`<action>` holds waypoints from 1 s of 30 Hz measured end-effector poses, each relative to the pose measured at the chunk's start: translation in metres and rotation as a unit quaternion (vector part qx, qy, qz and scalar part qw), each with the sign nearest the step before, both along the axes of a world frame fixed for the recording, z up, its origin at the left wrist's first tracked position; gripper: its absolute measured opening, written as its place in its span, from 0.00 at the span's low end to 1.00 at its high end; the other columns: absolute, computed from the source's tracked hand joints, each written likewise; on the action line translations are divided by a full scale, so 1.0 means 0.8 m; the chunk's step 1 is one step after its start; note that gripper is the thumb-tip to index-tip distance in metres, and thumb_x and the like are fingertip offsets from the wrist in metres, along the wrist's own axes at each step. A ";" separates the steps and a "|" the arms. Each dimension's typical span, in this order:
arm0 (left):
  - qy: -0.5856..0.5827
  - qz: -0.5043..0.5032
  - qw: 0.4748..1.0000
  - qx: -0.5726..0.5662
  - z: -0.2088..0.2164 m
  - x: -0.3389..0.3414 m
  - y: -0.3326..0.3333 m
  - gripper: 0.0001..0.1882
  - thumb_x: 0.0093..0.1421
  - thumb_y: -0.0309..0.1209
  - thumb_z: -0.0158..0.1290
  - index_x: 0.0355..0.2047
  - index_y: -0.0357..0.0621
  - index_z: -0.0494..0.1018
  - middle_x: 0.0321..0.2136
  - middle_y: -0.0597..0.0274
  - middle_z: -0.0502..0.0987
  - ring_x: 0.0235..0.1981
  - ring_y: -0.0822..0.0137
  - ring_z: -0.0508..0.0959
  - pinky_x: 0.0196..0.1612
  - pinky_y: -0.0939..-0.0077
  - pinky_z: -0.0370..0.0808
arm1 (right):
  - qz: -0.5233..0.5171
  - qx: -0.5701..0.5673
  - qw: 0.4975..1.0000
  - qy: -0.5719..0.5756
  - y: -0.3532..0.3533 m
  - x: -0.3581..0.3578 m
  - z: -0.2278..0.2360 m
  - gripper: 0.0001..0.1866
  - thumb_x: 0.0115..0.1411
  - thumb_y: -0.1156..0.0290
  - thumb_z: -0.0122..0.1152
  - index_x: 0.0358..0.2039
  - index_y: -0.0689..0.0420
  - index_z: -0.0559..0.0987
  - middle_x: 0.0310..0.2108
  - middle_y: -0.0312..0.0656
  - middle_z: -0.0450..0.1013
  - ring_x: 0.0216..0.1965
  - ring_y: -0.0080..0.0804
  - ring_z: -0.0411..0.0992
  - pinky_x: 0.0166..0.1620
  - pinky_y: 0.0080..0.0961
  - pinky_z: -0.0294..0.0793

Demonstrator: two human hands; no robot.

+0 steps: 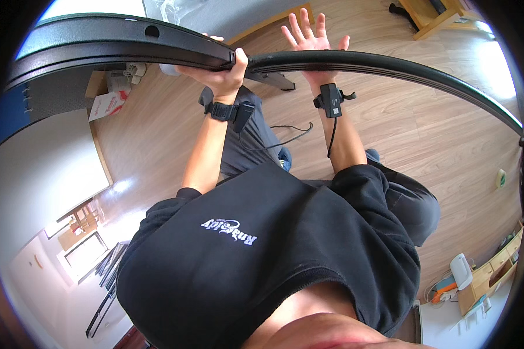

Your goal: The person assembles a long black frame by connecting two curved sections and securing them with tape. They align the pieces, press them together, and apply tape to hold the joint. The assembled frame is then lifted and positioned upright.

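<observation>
A thick black metal beam point(110, 43) reaches in from the left. My left hand point(224, 75) is wrapped round its right end, thumb up at the end face, some fingers hidden behind it. From about there a thinner black grooved rail point(390, 61) runs to the right edge, looking curved in this lens. My right hand point(313, 43) is palm up beneath the rail, fingers spread; the rail crosses over the palm, and whether they touch I cannot tell. A black piece like a leg point(276, 80) slants down near the joint. Black strapped devices sit on both wrists.
A thin black cable point(291, 136) hangs by my knee. On the wood-look floor point(343, 134) lie an opened cardboard box point(108, 96) at left and a roll of tape point(501, 178) at right. Wooden furniture point(434, 17) stands far right; more black bars point(108, 270) are lower left.
</observation>
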State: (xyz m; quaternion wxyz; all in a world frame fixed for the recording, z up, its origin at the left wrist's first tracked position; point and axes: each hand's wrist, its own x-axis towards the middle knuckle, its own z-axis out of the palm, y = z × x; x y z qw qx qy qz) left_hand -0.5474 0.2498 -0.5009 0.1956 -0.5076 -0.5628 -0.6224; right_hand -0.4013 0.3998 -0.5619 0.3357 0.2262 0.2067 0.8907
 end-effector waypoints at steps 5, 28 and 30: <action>0.034 0.031 0.998 -0.046 0.007 0.001 -0.002 0.74 0.51 0.25 0.70 0.77 0.54 0.18 0.61 0.44 0.65 0.50 0.59 0.79 0.57 0.58 0.81 | 0.016 0.015 0.999 0.050 0.011 -0.008 -0.028 0.46 0.66 0.23 0.47 0.69 0.47 0.67 0.76 0.54 0.57 0.80 0.61 0.46 0.79 0.73 0.40; -0.034 -0.007 0.999 0.034 -0.012 -0.004 -0.003 0.72 0.49 0.25 0.68 0.76 0.53 0.21 0.61 0.44 0.65 0.48 0.60 0.79 0.53 0.63 0.83 | -0.006 0.037 0.994 -0.107 -0.010 -0.020 -0.013 0.27 0.63 0.47 0.61 0.56 0.50 0.83 0.65 0.49 0.76 0.69 0.50 0.69 0.74 0.54 0.62; -0.002 -0.004 1.000 0.008 -0.006 -0.001 -0.004 0.74 0.49 0.25 0.69 0.76 0.54 0.17 0.62 0.44 0.65 0.49 0.60 0.79 0.55 0.62 0.82 | -0.014 0.037 0.995 -0.091 -0.010 -0.022 -0.013 0.30 0.66 0.43 0.57 0.59 0.51 0.81 0.71 0.46 0.69 0.75 0.49 0.59 0.79 0.56 0.47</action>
